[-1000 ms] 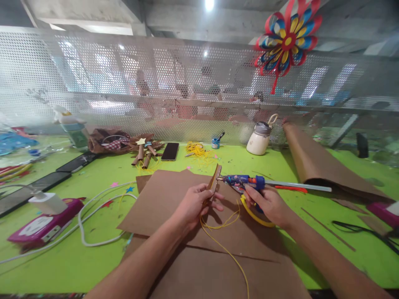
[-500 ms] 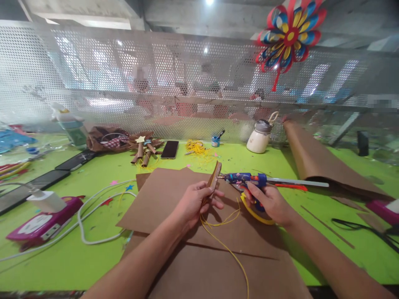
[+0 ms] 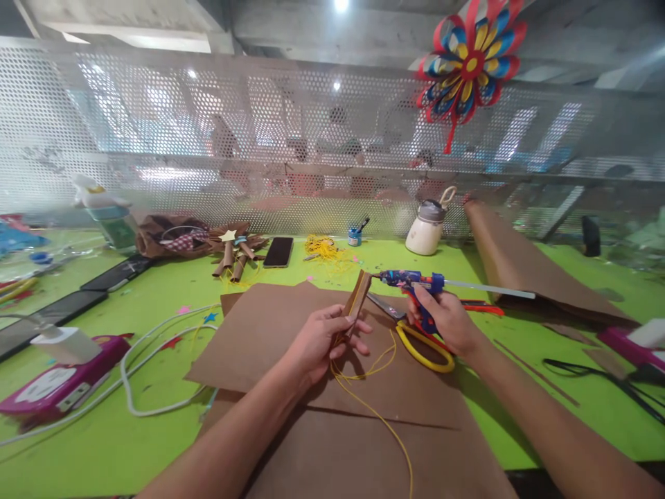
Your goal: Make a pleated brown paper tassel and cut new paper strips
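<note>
My left hand (image 3: 321, 341) pinches a small folded piece of brown paper (image 3: 358, 296) and holds it upright, together with a thin yellow string (image 3: 374, 409) that trails toward me. My right hand (image 3: 445, 320) grips a blue glue gun (image 3: 410, 281) with a glue stick poking out of its back. The nozzle points left, a short gap from the top of the folded paper. Both hands hover over large brown paper sheets (image 3: 270, 333) on the green table (image 3: 156, 430). Scissors with yellow handles (image 3: 418, 343) lie under the right hand.
A white cable (image 3: 150, 360) loops at the left beside a pink device (image 3: 57, 384) with a white charger. A phone (image 3: 278, 251), paper rolls (image 3: 233, 256), yellow string pile (image 3: 322, 248), white jug (image 3: 426, 232) and a brown paper roll (image 3: 519, 267) line the back. A perforated screen stands behind.
My right hand has lifted the glue gun up off the sheet and slightly away from the folded paper, uncovering the scissors. My left hand has stayed almost where it was.
</note>
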The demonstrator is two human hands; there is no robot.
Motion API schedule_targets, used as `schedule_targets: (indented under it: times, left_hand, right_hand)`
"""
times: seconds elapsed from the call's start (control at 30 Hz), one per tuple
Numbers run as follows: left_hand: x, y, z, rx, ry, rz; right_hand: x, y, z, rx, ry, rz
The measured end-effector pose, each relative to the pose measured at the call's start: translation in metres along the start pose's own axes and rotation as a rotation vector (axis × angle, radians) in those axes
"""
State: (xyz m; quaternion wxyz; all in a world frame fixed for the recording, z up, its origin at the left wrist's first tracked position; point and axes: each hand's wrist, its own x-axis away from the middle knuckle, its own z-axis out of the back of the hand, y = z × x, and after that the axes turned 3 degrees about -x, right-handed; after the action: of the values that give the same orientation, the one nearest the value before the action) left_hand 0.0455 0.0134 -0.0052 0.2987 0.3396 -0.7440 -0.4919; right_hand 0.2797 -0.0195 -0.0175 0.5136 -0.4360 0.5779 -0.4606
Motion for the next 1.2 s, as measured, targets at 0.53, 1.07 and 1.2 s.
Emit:
schedule_targets:
  times: [0.53, 1.07, 1.2]
  left_hand:
    - [0.000, 0.002, 0.002, 0.025, 0.032, -0.013]
    - [0.003, 0.003, -0.003, 0.024, 0.005, -0.022]
    - [0.005, 0.005, -0.005, 0.023, 0.030, -0.019]
  right_hand:
    - [0.021, -0.004, -0.015, 0.145, -0.150, 0.033]
    - [-0.007, 0.005, -0.001, -0.087, 0.036, 0.033]
    - [-0.003, 0.001, 0.000, -0.128, 0.049, 0.053]
